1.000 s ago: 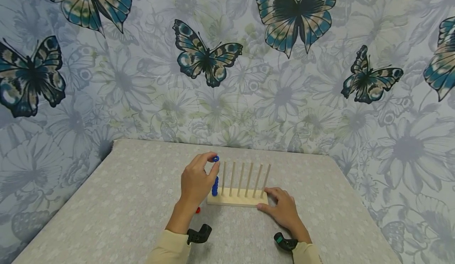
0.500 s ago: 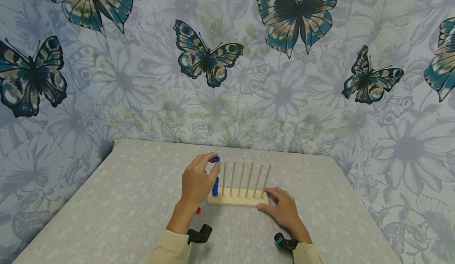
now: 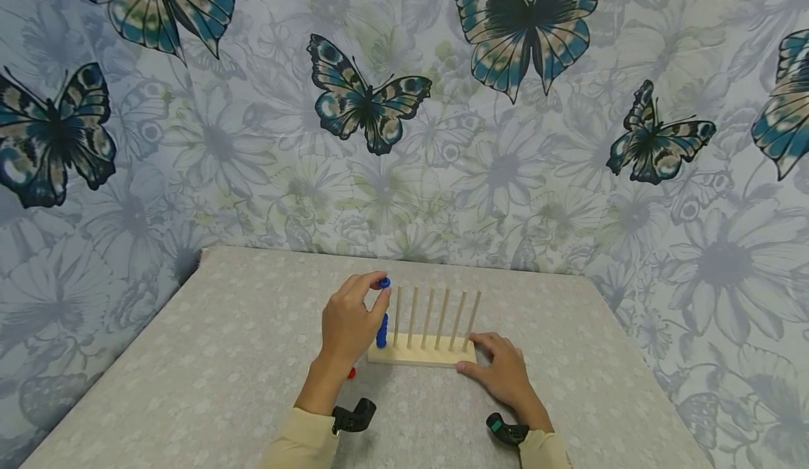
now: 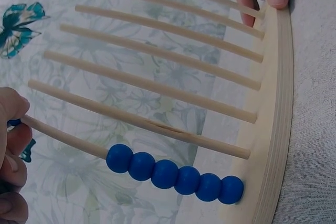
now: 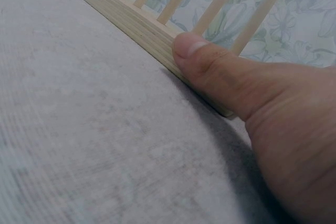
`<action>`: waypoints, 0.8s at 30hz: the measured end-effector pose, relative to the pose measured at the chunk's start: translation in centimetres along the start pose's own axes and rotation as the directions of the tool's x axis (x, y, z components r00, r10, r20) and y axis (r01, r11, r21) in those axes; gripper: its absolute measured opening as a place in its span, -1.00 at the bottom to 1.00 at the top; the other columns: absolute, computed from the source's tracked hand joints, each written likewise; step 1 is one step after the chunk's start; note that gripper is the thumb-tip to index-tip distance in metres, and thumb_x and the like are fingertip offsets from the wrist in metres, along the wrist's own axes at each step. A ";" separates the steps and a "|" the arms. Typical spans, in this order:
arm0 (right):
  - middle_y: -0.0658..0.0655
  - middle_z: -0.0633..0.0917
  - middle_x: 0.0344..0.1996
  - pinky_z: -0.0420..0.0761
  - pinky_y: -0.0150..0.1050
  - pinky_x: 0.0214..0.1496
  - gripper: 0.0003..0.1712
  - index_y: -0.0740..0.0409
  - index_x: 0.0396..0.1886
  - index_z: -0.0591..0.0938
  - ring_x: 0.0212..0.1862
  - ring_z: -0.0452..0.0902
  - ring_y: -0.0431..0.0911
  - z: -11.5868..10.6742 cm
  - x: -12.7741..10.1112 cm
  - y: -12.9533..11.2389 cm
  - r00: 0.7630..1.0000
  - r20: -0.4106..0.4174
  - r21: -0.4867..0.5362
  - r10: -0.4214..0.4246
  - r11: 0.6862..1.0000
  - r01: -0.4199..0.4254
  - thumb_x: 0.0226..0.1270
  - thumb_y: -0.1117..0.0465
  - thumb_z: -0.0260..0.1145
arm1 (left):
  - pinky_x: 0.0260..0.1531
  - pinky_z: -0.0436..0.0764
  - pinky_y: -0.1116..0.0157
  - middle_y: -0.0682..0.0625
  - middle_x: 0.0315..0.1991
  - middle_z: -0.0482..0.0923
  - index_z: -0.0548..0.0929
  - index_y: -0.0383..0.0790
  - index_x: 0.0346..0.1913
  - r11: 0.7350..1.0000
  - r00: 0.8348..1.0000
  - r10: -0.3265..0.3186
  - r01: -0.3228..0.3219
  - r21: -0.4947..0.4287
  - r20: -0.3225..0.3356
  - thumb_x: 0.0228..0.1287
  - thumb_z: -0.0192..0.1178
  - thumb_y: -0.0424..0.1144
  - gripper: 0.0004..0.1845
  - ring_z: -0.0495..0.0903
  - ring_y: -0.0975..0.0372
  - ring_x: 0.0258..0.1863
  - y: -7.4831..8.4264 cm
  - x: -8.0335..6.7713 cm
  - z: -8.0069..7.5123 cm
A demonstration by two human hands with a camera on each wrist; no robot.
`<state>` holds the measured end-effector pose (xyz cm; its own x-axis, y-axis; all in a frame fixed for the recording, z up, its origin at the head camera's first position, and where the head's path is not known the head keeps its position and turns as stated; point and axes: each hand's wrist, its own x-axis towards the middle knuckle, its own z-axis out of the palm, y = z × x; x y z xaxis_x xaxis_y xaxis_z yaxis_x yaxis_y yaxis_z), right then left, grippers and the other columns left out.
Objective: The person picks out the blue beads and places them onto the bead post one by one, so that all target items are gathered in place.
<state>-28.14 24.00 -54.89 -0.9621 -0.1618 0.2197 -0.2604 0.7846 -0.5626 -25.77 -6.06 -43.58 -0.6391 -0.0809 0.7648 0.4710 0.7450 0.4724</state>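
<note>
Seven blue beads [image 4: 175, 176], seven rods [image 4: 157, 53]

A table [image 3: 208, 357] with a grey cloth that has a pale flower pattern stands against the butterfly wall. Directly on it, near the middle, lies a wooden base [image 3: 413, 358] with a row of thin upright rods, and the leftmost rod carries a stack of blue beads [image 3: 382, 331]. One small red bead [image 3: 351, 373] lies on the cloth just left of the base, and the right hand [image 3: 502, 378] rests on the cloth and touches the right end of the base.
</note>
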 end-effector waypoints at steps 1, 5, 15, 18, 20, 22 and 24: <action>-0.06 0.66 0.14 0.35 0.03 0.12 -0.19 -0.16 0.25 0.61 0.17 0.53 -0.04 0.0 0.0 0.0 1.000 -0.001 0.000 0.000 1.000 0.000 0.01 -0.37 0.49 | -0.65 0.40 0.43 0.04 -0.22 0.72 0.73 -0.06 0.01 1.000 1.000 -0.003 0.003 0.000 0.002 0.27 0.38 -0.18 -0.74 0.51 0.30 -0.57 0.0 0.0 0.0; -0.06 0.66 0.15 0.34 0.03 0.13 -0.19 -0.16 0.25 0.61 0.17 0.53 -0.04 0.0 -0.1 0.0 1.000 0.008 0.003 0.007 1.000 -0.007 0.01 -0.37 0.49 | -0.60 0.49 0.38 0.04 -0.23 0.72 0.74 -0.06 0.00 1.000 1.000 -0.007 0.007 0.006 0.006 0.27 0.37 -0.18 -0.75 0.67 0.21 -0.44 0.0 -0.1 0.1; -0.06 0.64 0.18 0.34 0.05 0.18 -0.15 -0.17 0.28 0.59 0.19 0.51 -0.05 -0.2 0.1 0.1 1.000 0.024 0.004 0.007 1.000 -0.007 0.00 -0.42 0.46 | -0.56 0.58 0.32 0.02 -0.23 0.73 0.75 -0.08 -0.02 1.000 1.000 -0.004 0.004 0.008 0.005 0.27 0.36 -0.18 -0.76 0.73 0.16 -0.33 0.1 0.0 0.0; -0.06 0.64 0.18 0.34 0.04 0.17 -0.15 -0.18 0.28 0.59 0.18 0.51 -0.05 -0.2 0.1 0.1 1.000 0.027 -0.001 0.010 1.000 -0.010 0.00 -0.43 0.45 | -0.57 0.58 0.32 0.01 -0.23 0.73 0.75 -0.08 -0.02 1.000 1.000 -0.006 0.006 0.006 0.006 0.27 0.36 -0.19 -0.76 0.73 0.16 -0.33 0.1 0.0 0.0; -0.06 0.64 0.17 0.34 0.04 0.16 -0.15 -0.18 0.28 0.59 0.17 0.51 -0.05 -0.2 0.1 0.0 1.000 0.028 -0.002 0.014 1.000 -0.014 0.00 -0.43 0.45 | -0.56 0.58 0.32 0.02 -0.23 0.73 0.76 -0.08 -0.01 1.000 1.000 -0.006 0.006 0.006 0.005 0.27 0.36 -0.19 -0.76 0.73 0.16 -0.32 0.1 0.0 0.0; -0.06 0.64 0.16 0.34 0.04 0.17 -0.15 -0.19 0.28 0.59 0.17 0.51 -0.05 -0.2 0.1 0.0 0.999 0.029 -0.002 0.016 1.000 -0.016 0.00 -0.43 0.45 | -0.55 0.60 0.31 0.02 -0.22 0.72 0.76 -0.08 -0.02 1.000 1.000 -0.008 0.007 0.006 0.004 0.26 0.37 -0.18 -0.76 0.73 0.16 -0.31 0.0 0.0 0.0; -0.06 0.64 0.16 0.34 0.04 0.17 -0.15 -0.19 0.27 0.59 0.17 0.51 -0.06 -0.2 0.0 0.0 0.999 0.028 -0.001 0.016 1.000 -0.016 0.00 -0.43 0.46 | -0.53 0.62 0.29 0.02 -0.22 0.72 0.76 -0.08 -0.02 1.000 1.000 -0.010 0.010 0.008 0.004 0.26 0.37 -0.18 -0.76 0.74 0.16 -0.30 0.0 -0.1 0.1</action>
<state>-28.14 24.14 -54.72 -0.9681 -0.1656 0.1881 -0.2446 0.7881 -0.5649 -25.78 -5.99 -43.67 -0.6462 -0.0852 0.7584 0.4603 0.7492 0.4764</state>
